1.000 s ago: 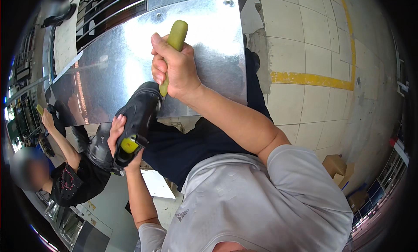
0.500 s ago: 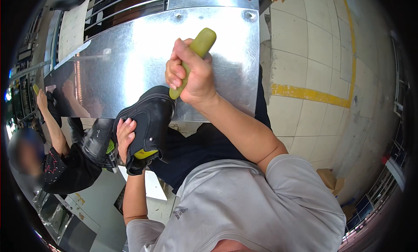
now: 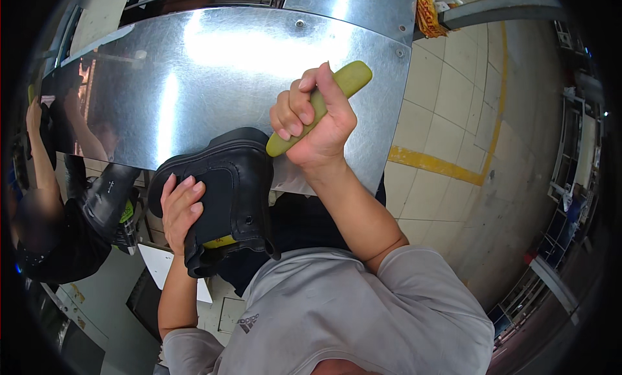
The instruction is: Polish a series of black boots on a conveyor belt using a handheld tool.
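Gripping olive-green, round-ended bar [image 3: 354,80] in curled fingers of right hand [image 3: 332,123], lower end at heel of black, leather-like ankle boot [image 3: 238,186]. Holding boot before shiny metal tabletop [image 3: 227,83], fingers of left hand [image 3: 181,214] across side.

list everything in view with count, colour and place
boot: 1, black, centre
bar: 1, green, beside boot
table: 1, silver, beyond boot
tiles: several, cream, right
floor line: 1, yellow, right
wrapper: 1, orange, top right
beam: 1, grey, top right
board: 1, white, lower left
co-worker: 1, black clothes, far left
strip: 1, green, far left
shirt: 1, grey, bottom centre
trousers: 1, dark, behind boot
left hand: 1, bare, on boot
right hand: 1, bare, around bar
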{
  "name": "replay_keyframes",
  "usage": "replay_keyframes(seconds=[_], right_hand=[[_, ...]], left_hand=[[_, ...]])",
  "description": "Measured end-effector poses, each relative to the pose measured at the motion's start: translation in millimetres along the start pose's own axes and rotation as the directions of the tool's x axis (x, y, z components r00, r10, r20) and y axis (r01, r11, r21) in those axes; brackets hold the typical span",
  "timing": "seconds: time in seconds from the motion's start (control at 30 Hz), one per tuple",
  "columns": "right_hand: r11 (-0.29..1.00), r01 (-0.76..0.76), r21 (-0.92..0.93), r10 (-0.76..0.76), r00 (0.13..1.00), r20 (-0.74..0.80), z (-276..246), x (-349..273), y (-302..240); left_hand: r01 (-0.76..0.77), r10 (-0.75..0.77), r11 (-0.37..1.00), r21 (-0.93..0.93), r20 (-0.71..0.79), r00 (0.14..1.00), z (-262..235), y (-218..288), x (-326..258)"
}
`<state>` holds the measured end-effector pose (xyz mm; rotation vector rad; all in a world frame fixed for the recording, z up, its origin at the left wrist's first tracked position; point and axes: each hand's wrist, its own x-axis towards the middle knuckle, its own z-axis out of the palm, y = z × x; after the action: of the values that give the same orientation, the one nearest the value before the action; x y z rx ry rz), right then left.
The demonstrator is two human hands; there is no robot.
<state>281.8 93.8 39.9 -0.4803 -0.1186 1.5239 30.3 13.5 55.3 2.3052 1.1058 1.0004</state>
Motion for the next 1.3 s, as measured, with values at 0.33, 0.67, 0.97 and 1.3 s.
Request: replay_keyframes(seconds=[0.33,0.67,0.97,1.3], right_hand=[[0.89,-0.016,-0.456,0.09,0.986,0.14,27,-16,-6],[0.796,-0.063,-0.603,0.144,0.986,0.087,59,-1,-6],[0.463,-0.059,-0.884,0.379,0.915,0.138,91,9,36],[0.346,-0.022,-0.938,0.534,0.827,0.178,112,16,93]], left_hand=[[-0.198,0.199,0.972,0.127,0.0,0.98,15,7,-13],[-0.197,0.219,0.968,0.154,-0.141,0.965,32,15,2],[-0.224,0.255,0.962,0.156,-0.225,0.94,46,17,8],[-0.241,0.279,0.96,0.146,-0.397,0.874,65,17,15]])
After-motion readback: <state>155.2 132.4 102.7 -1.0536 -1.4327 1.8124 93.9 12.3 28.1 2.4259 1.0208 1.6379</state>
